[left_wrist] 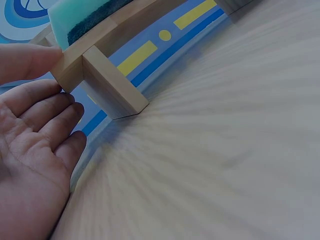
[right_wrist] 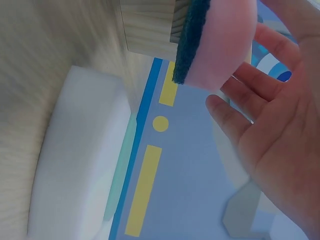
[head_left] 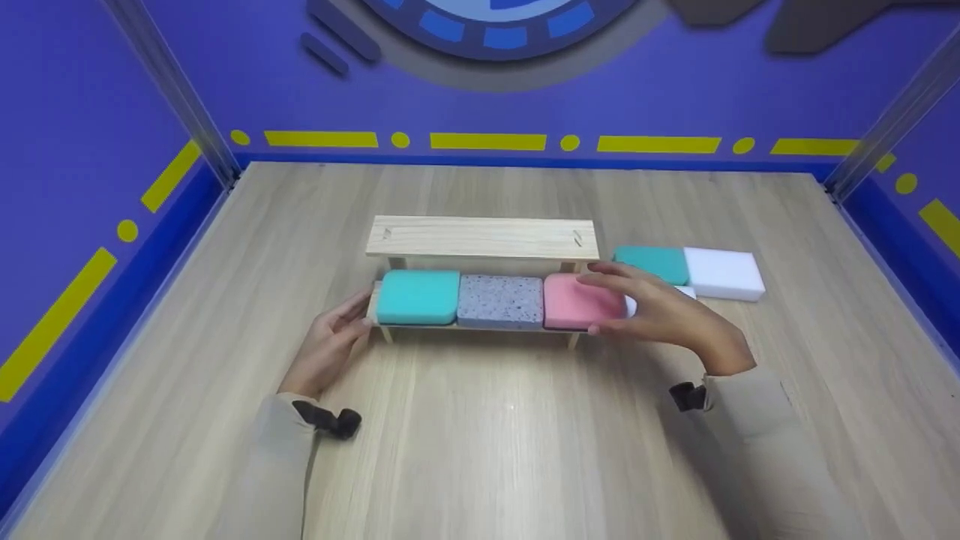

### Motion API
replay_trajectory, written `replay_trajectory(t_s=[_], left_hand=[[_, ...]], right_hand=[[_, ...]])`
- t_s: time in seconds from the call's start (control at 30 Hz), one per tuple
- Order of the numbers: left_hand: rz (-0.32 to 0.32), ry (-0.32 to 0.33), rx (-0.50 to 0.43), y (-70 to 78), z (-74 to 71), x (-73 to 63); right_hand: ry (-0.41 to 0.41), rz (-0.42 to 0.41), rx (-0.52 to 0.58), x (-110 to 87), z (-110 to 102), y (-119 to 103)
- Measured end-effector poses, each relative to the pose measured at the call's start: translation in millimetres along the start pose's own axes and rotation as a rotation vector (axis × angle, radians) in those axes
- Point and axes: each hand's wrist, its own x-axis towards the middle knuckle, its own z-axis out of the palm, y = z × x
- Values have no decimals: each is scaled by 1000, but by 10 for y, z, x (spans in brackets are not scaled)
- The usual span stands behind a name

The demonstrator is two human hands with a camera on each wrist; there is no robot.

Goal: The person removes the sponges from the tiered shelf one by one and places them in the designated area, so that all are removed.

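Note:
In the head view, a small wooden rack (head_left: 386,335) carries a row of sponges: a turquoise sponge (head_left: 418,297), a speckled grey sponge (head_left: 501,301) and a pink sponge (head_left: 570,300). My left hand (head_left: 330,341) pinches the rack's left end, thumb above and fingers against its side and underside, as the left wrist view shows. My right hand (head_left: 652,307) holds the pink sponge at the right end, thumb at the front and fingers over the back. In the right wrist view, the pink sponge (right_wrist: 225,47) shows its dark green scouring layer (right_wrist: 191,45) against the wood.
Behind the row stands a higher wooden step (head_left: 480,237). On the table to the right lie a second turquoise sponge (head_left: 651,264) and a white sponge (head_left: 724,274); another white piece is partly hidden by my right hand. Blue walls (head_left: 487,112) enclose the table.

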Motion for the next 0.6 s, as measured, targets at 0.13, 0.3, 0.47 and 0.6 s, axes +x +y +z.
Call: replay_trajectory(t_s=[0.13, 0.3, 0.47, 0.6], left_hand=[[-17, -15, -27, -2, -9, 4], [-25, -18, -15, 8, -8, 1], [-21, -18, -20, 6, -4, 1], [-14, -18, -28, 0, -5, 3]], right_hand=[[0, -22, -27, 17, 4, -21], [9, -62, -73, 31, 23, -26], [17, -91, -94, 45, 49, -15], [27, -102, -101, 49, 56, -16]])
